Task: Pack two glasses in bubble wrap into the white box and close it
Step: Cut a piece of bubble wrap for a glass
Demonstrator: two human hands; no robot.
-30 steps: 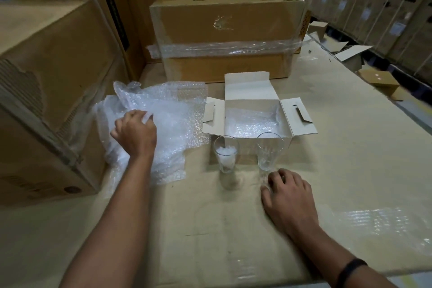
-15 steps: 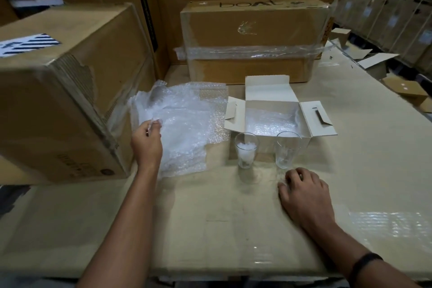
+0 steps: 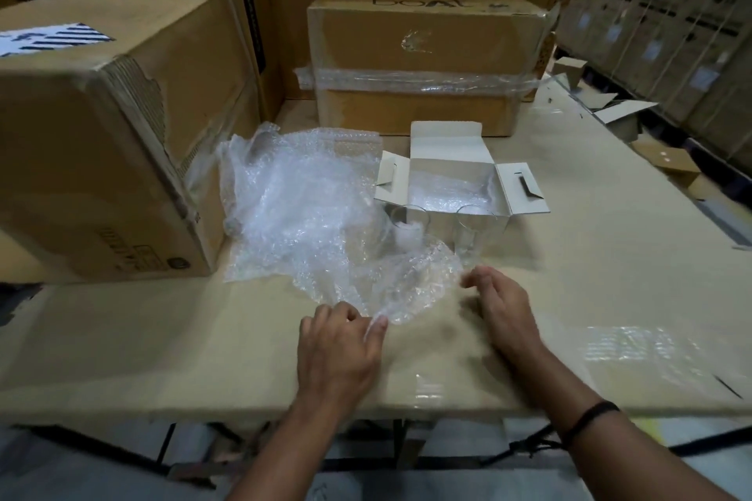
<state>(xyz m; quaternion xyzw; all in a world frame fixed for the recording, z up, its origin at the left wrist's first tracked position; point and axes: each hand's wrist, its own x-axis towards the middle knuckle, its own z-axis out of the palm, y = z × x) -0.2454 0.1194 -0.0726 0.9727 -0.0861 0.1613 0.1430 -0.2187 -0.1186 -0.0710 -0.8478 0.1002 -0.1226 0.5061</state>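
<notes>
While I watch through the head camera, the white box [image 3: 451, 150] stands open near the middle of the table [image 3: 162, 338], its lid flap upright at the back and a side flap spread out flat to each side; more clear wrap lines its floor. Two clear glasses stand upright just in front of the box; the left glass [image 3: 407, 222] has something white inside and is partly veiled by the bubble wrap [image 3: 301, 216], and the right glass [image 3: 472, 234] is bare and looks empty. The bubble wrap is a large crumpled transparent sheet; it spreads from the left of the box down to the near side of the glasses. My view of the left hand [image 3: 342, 346] shows it in front of the box, thumb and fingers pinching the near edge of the sheet. The right hand [image 3: 502, 307] is in front of the right glass, fingers bent toward the sheet's edge; it is blurred, and I cannot tell whether it holds anything. A black wristband [image 3: 590, 419] sits on that wrist. A taped carton [image 3: 423, 53] stands behind the box; a big brown carton [image 3: 101, 142] stands to its left.
</notes>
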